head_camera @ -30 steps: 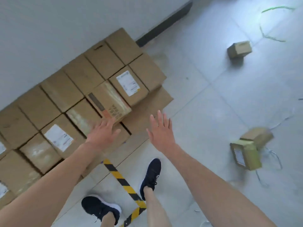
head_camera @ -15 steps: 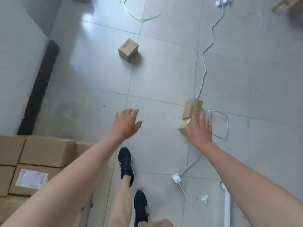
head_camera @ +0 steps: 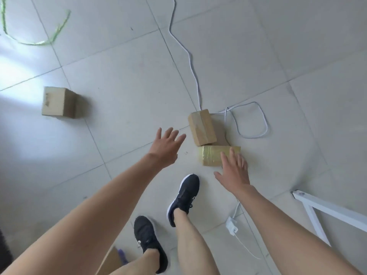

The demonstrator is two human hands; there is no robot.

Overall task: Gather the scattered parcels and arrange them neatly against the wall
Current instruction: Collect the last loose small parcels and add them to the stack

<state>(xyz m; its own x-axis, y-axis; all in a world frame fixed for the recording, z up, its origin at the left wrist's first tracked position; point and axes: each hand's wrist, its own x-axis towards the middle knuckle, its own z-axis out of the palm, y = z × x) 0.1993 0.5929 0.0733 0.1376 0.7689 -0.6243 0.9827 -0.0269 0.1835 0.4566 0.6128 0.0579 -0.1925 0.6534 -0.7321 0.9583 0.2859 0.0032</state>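
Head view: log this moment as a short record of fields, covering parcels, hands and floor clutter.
parcels in view: three on the grey tiled floor
tape-wrapped cardboard parcel: nearest, under the right hand's fingers
plain brown cardboard parcel: just beyond it, apparently touching
small cube cardboard box: alone, far left
left hand: open, empty, in the air
right hand: open, reaching, no grasp yet
clutter: white cable looping behind the pair; green strap

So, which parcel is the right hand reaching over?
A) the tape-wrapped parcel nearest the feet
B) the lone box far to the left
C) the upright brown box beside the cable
A: the right hand has its fingers spread over the tape-wrapped parcel.
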